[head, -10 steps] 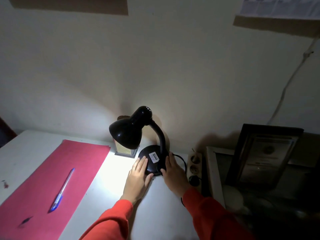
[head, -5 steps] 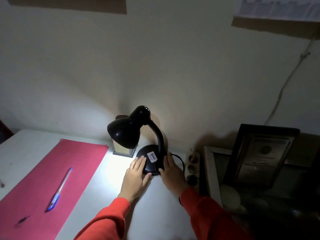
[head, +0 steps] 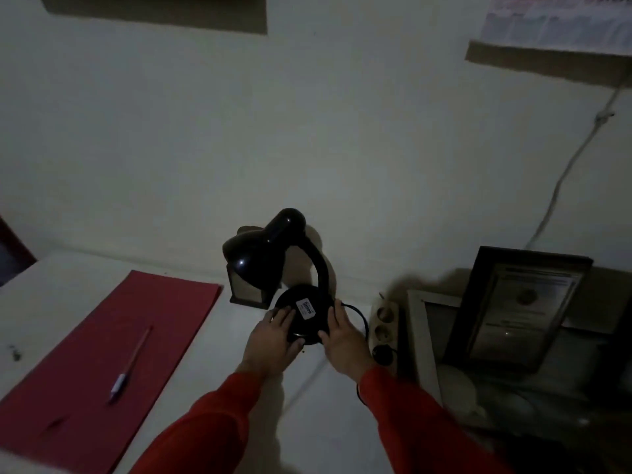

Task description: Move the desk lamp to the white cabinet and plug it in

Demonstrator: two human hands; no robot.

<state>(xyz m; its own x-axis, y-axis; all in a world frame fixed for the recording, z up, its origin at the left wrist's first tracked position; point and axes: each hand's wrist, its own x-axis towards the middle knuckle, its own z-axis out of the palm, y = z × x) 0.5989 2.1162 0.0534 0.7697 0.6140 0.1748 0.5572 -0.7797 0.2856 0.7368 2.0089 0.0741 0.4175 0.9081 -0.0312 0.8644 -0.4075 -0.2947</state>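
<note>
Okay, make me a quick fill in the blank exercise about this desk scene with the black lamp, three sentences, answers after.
1. Both hands rest on the round black base of the ____ desk lamp.
2. The pen lies on a ____ sheet of paper.
3. The person's sleeves are ____.

Answers: black; red; red

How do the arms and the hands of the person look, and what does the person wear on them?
Both arms wear long red sleeves that end at the wrists. The left hand and the right hand are bare: no gloves. In this dim light, no ring, watch or marking can be made out.
</note>
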